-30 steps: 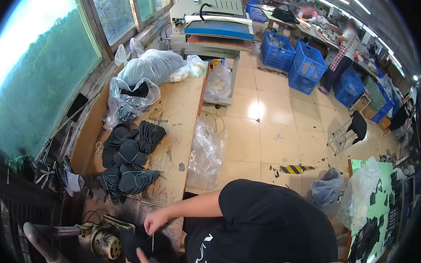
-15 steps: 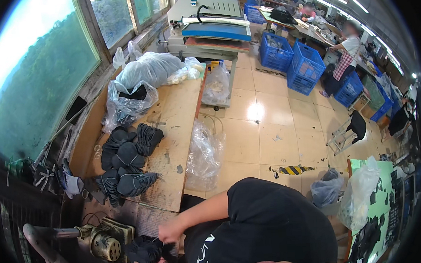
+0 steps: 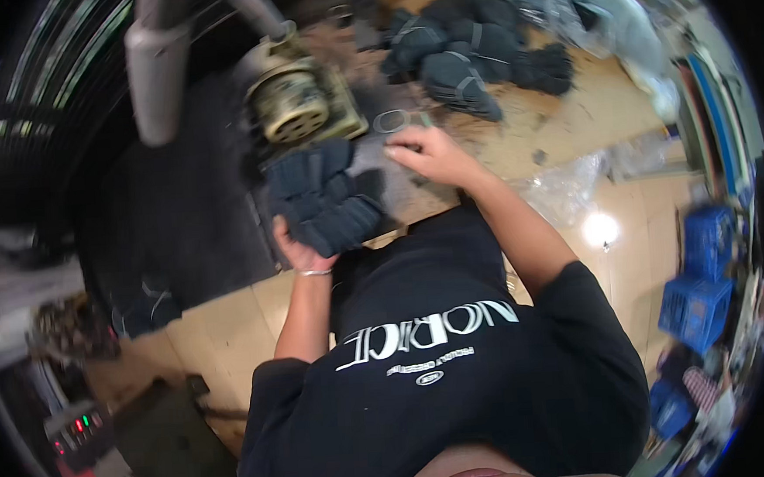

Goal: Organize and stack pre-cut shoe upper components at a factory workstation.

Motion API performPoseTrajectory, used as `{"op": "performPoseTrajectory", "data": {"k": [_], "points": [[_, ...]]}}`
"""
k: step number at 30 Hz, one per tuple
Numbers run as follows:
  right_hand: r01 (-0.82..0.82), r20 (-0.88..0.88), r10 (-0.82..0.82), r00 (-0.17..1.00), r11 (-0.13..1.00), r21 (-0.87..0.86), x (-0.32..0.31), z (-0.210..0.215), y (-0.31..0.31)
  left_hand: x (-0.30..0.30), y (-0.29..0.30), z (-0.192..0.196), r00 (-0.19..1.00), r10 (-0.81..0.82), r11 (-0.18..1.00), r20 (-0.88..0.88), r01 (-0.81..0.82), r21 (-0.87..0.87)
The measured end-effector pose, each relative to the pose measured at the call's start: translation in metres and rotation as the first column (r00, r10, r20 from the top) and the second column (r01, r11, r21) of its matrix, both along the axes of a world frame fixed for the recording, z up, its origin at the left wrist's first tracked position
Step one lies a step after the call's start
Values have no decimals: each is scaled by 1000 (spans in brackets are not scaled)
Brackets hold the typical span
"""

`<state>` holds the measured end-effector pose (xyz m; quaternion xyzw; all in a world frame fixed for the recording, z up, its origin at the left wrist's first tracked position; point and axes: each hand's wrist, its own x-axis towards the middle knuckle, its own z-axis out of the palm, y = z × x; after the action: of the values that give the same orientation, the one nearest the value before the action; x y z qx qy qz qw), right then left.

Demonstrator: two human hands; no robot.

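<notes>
My left hand (image 3: 302, 250) grips the lower side of a bundle of black cloth pieces (image 3: 327, 198), stacked in folds and pinched in at the middle. A pale bracelet circles that wrist. My right hand (image 3: 434, 155) is apart from the bundle, over the table to its right, fingers curled together. Against its fingertips shows a thin pale loop (image 3: 391, 122), like a rubber band; blur hides whether the fingers hold it. Beyond, several black cloth bundles (image 3: 460, 81) lie heaped, bound with pale bands. A worn yellowish machine part (image 3: 291, 104) with a holed round face stands just behind the held bundle.
A thick grey pipe (image 3: 160, 81) rises at the upper left above a dark work surface (image 3: 170, 199). Plastic bags (image 3: 591, 16) lie at the table's far right. Blue crates (image 3: 697, 311) stand on the tiled floor to the right. A control box (image 3: 79, 432) with lit digits is at lower left.
My view has swung sharply round toward the machine and dark surface. My right hand has come away from the black cloth bundle to the right; my left hand still holds the bundle.
</notes>
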<state>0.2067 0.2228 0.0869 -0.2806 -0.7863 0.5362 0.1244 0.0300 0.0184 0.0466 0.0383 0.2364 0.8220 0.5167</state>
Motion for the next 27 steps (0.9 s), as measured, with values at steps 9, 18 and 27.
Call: {"op": "performPoseTrajectory", "data": {"k": [9, 18, 27], "points": [[-155, -275, 3, 961, 832, -532, -46, -22, -76, -4, -23, -4, 998, -57, 998, -7, 57, -10], [126, -139, -255, 957, 795, -593, -40, -33, -76, -6, -26, -23, 991, -116, 991, 64, 120, -59], [249, -31, -255, 967, 960, -129, -30, -40, -39, -9, -3, -21, 988, -122, 963, 93, 140, -230]]}}
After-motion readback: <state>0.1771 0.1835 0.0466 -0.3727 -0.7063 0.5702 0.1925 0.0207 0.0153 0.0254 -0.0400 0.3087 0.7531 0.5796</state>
